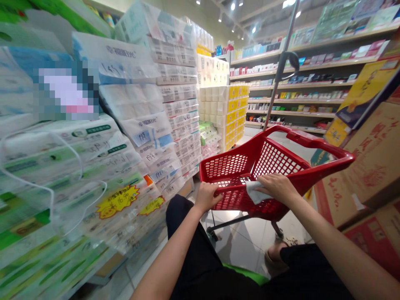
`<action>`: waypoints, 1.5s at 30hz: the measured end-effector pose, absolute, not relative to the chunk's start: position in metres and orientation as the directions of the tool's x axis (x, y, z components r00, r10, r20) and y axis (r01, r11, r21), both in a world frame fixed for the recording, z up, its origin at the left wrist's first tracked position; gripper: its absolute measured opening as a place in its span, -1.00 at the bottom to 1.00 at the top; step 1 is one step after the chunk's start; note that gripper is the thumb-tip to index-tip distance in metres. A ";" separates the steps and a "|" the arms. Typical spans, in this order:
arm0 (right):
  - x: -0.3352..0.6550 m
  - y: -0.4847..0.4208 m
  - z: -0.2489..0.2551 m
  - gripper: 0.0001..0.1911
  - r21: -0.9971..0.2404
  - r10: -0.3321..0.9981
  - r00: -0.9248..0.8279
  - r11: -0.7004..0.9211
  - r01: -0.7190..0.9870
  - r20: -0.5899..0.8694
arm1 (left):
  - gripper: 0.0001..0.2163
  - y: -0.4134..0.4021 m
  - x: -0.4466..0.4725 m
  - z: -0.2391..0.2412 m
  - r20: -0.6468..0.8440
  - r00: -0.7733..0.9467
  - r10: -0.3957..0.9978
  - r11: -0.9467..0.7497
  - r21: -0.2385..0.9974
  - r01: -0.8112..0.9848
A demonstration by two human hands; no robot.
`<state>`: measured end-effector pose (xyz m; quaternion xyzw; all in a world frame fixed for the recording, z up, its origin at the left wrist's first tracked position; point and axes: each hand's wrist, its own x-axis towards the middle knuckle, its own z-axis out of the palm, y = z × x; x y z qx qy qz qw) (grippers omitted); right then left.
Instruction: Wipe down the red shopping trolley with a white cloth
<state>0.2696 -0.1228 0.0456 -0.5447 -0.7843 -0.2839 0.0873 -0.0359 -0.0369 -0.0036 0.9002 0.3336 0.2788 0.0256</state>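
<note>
A red plastic shopping cart (231, 163) with perforated walls stands before me, its handle rising at the far right. My left hand (206, 196) is closed over the near rim of the basket, at its left corner. Farther right along the same rim, my right hand (276, 187) presses a pale grey-white cloth (256, 192) against the basket wall, and the cloth hangs over both sides of the edge. Nothing can be seen inside the basket apart from its red grid.
Tall stacks of wrapped tissue packs (150, 137) line the left side, with yellow price tags (118, 201). Cardboard cartons (375, 154) are piled at the right. Stocked shelves (312, 85) run along the back. A metal pole (276, 83) rises behind the cart. White floor tiles (237, 237) show underneath.
</note>
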 end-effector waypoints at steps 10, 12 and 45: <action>0.266 -0.121 0.044 -0.75 0.384 0.794 -0.453 0.302 0.873 0.405 | -0.88 -0.035 -0.035 -0.004 0.483 0.637 0.601 -0.788 0.223 0.574; 0.275 -0.120 0.047 -0.75 0.395 0.792 -0.481 0.332 0.857 0.377 | -0.87 -0.032 -0.037 -0.004 0.473 0.646 0.600 -0.789 0.217 0.574; 0.179 -0.091 0.027 -0.79 0.237 0.841 -0.375 0.302 0.923 0.389 | -0.49 -0.041 -0.037 0.003 0.564 0.595 0.572 -0.818 0.341 0.462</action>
